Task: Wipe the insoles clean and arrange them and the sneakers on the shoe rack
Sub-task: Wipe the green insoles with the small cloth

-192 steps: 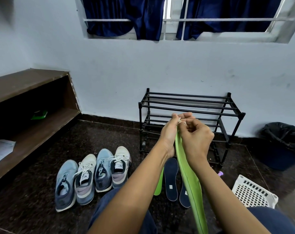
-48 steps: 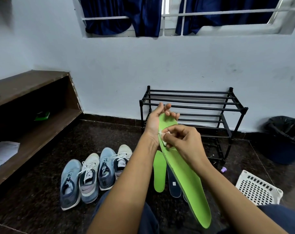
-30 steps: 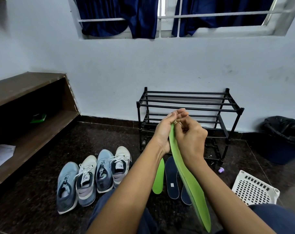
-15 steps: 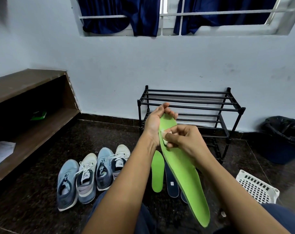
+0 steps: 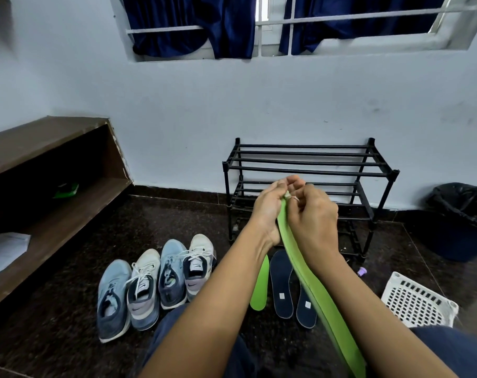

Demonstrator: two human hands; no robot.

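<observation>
My left hand (image 5: pixel 270 211) grips the top end of a long green insole (image 5: pixel 313 290), which is turned edge-on and runs down toward my lap. My right hand (image 5: pixel 312 216) pinches a small white wipe (image 5: pixel 288 195) against the insole's tip. On the dark floor below lie a second green insole (image 5: pixel 260 289) and two navy insoles (image 5: pixel 281 285). Several sneakers (image 5: pixel 155 282), blue and white, stand in a row to the left. The black shoe rack (image 5: pixel 308 170) stands bare against the wall behind my hands.
A white perforated basket (image 5: pixel 418 302) lies on the floor at the right, a small purple cap (image 5: pixel 362 272) beside it. A bin with a black bag (image 5: pixel 462 216) stands far right. A brown wooden shelf unit (image 5: pixel 46 186) runs along the left wall.
The insole has turned from face-up to edge-on, and my right hand with the wipe has slid up from its upper part to its tip.
</observation>
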